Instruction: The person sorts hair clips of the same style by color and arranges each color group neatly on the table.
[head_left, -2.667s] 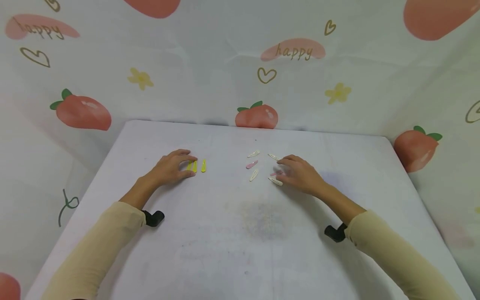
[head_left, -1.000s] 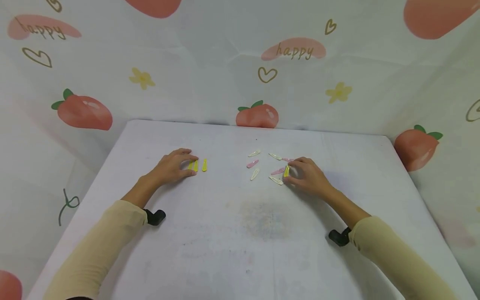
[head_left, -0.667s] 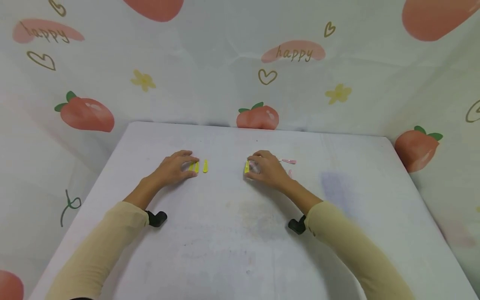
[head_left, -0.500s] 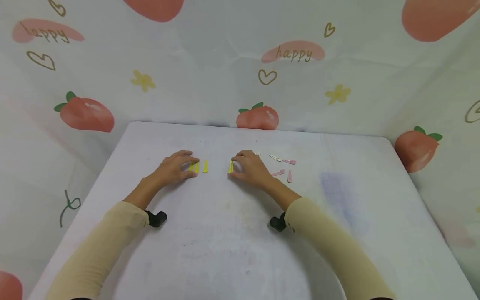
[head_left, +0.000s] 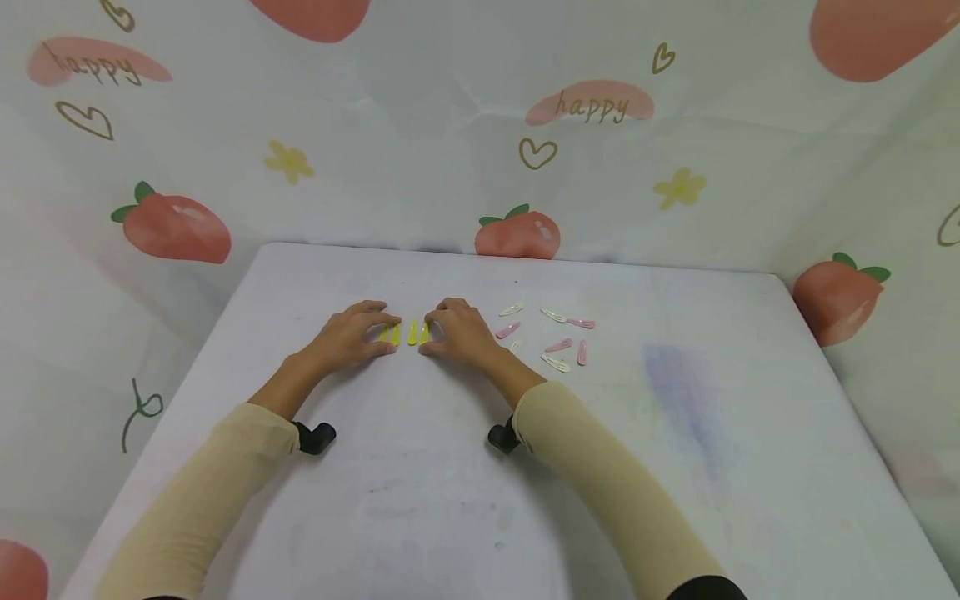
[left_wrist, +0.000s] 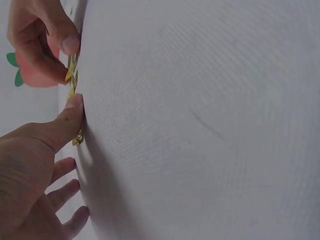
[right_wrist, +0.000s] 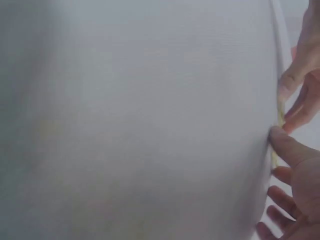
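Note:
Several yellow snap hair clips stand side by side in a row on the white table (head_left: 450, 467). My left hand (head_left: 348, 333) rests at the row's left end, thumb and forefinger at the two ends of a yellow hair clip (head_left: 395, 334); another yellow clip (head_left: 384, 333) lies within its curve. My right hand (head_left: 461, 335) pinches a yellow hair clip (head_left: 424, 333) lengthwise at the row's right end. Between the hands is a further yellow clip (head_left: 412, 332). In the left wrist view, the left thumb (left_wrist: 70, 117) partly hides the clips.
Right of the right hand lie loose white and pink hair clips, among them a white clip (head_left: 556, 363), a pink clip (head_left: 582, 352) and another white clip (head_left: 512, 309). Behind the table's back edge hangs a printed cloth (head_left: 420, 125).
My right hand has picked up a yellow hair clip from among the pink and white ones and carried it left to the yellow row. My left hand has stayed in place.

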